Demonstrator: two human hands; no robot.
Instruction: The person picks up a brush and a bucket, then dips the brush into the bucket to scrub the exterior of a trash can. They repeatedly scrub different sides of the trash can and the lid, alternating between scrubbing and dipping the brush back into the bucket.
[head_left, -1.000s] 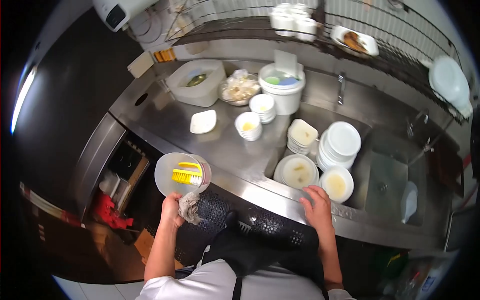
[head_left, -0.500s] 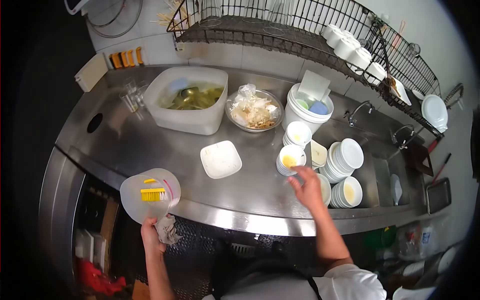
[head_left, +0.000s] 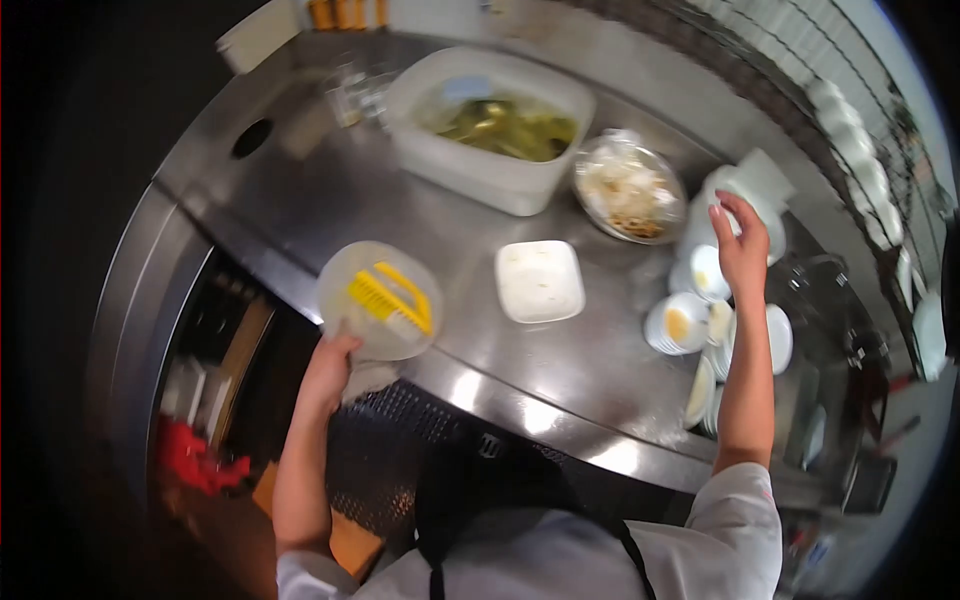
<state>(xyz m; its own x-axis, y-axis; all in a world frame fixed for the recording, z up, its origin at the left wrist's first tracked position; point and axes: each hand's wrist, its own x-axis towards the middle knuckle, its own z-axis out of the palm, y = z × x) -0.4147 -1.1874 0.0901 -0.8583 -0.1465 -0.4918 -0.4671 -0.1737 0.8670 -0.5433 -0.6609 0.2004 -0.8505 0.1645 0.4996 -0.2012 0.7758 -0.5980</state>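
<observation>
Left hand [head_left: 330,370] low near torso, fingers curled in closed grip. Right arm stretched forward, right hand [head_left: 742,250] open, fingers spread.

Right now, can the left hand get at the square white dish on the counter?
Probably not as things stand: the left hand is full, holding a clear jug with a yellow brush in it and a rag. The dish lies just beyond the jug, with bare counter around it.
</observation>
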